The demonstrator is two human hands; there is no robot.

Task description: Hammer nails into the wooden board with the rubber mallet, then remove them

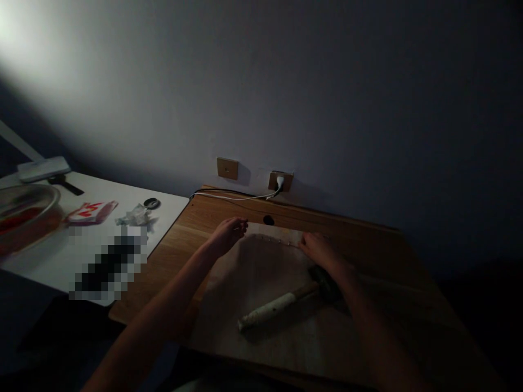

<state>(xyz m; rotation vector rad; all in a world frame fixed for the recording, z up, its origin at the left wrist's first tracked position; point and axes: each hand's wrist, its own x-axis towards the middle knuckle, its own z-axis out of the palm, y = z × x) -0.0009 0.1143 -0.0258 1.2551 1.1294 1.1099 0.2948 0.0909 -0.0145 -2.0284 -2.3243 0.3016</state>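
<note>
Canvas (pixel 253 310): tacks (pixel 273 240) along top edge.
Left fingers (pixel 240 225): you pinch 1 tack (pixel 245 221).
Right fingers (pixel 307 243): you spread them flat, near hammer (pixel 269 307).

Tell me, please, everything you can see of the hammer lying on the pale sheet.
The hammer lies on its side on a pale sheet, slanting up to the right and held by neither hand. Its handle is wooden, with a scuffed white covering over the lower part. Its head is dark and blocky; in this dim light, its material cannot be told. The head sits beside the right forearm, but any contact cannot be confirmed.
</note>
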